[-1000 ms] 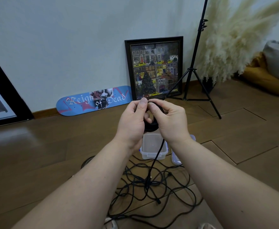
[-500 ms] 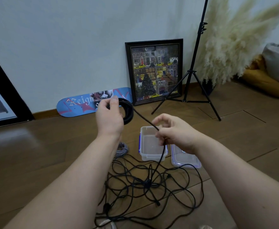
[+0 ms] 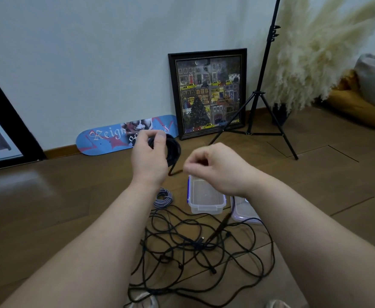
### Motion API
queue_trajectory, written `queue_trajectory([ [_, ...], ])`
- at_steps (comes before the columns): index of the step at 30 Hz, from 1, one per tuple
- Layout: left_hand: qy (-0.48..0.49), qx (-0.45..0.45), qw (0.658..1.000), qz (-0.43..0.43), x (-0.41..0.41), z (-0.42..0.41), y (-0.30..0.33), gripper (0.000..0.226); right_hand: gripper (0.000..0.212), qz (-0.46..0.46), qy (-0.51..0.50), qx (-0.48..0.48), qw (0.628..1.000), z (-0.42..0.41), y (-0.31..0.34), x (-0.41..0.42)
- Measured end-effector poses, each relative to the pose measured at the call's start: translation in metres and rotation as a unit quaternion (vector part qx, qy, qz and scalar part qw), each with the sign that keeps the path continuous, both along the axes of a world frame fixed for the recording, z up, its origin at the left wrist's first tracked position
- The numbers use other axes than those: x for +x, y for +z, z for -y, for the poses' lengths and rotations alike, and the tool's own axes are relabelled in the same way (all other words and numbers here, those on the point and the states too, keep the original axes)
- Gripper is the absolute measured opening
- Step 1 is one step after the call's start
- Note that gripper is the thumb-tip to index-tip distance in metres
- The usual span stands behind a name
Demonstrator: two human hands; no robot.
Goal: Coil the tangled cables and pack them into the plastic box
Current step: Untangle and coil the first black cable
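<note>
My left hand [image 3: 149, 157] grips a black coil of cable [image 3: 173, 151] held up above the floor. From the coil a strand runs down to my right hand [image 3: 215, 167], which pinches it just above the clear plastic box [image 3: 205, 204]. The strand continues down to a tangle of black cable [image 3: 195, 245] spread on the wooden floor. The box stands open with nothing inside, and its lid [image 3: 243, 213] lies beside it on the right. A small coiled grey cable [image 3: 163, 197] lies left of the box.
A blue skateboard deck [image 3: 106, 138] and a framed picture [image 3: 208, 92] lean on the wall. A black tripod stand [image 3: 262, 94] and pampas grass [image 3: 315, 50] stand at the right. Cushions [image 3: 364, 94] lie far right.
My hands have parted: the left has carried the coil to the left, and the right has slid along the strand, then swung back towards the coil, laying on another loop.
</note>
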State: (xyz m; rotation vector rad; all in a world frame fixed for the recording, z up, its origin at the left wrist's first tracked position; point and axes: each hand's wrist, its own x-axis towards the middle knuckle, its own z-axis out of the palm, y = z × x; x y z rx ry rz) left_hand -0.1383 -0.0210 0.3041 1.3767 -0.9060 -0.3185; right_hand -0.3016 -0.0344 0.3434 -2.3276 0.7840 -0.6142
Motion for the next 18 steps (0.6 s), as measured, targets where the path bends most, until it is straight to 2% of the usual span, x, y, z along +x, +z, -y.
queue_trajectory([
  [3,-0.093,0.014,0.992,-0.082,-0.021,-0.002,0.001,0.016,0.015,0.173,-0.027,0.098,0.980,0.007,-0.004,0.006],
  [5,-0.136,0.011,0.980,-0.147,-0.032,-0.003,0.003,0.021,0.015,0.231,-0.072,0.123,0.962,0.015,-0.012,0.012],
  [8,-0.167,0.014,0.974,-0.155,-0.041,-0.003,0.003,0.026,0.014,0.255,-0.126,0.121,0.951,0.020,-0.022,0.016],
  [11,-0.187,0.011,0.973,-0.136,-0.044,-0.003,0.002,0.025,0.014,0.280,-0.131,0.134,0.942,0.017,-0.022,0.015],
  [14,-0.158,0.014,0.980,-0.123,-0.043,0.000,-0.002,0.031,0.008,0.302,-0.110,0.169,0.932,0.014,-0.018,0.011],
  [18,-0.101,0.007,0.980,-0.170,-0.040,0.002,-0.002,0.035,0.015,0.291,-0.080,0.251,0.920,0.017,-0.015,-0.001],
])
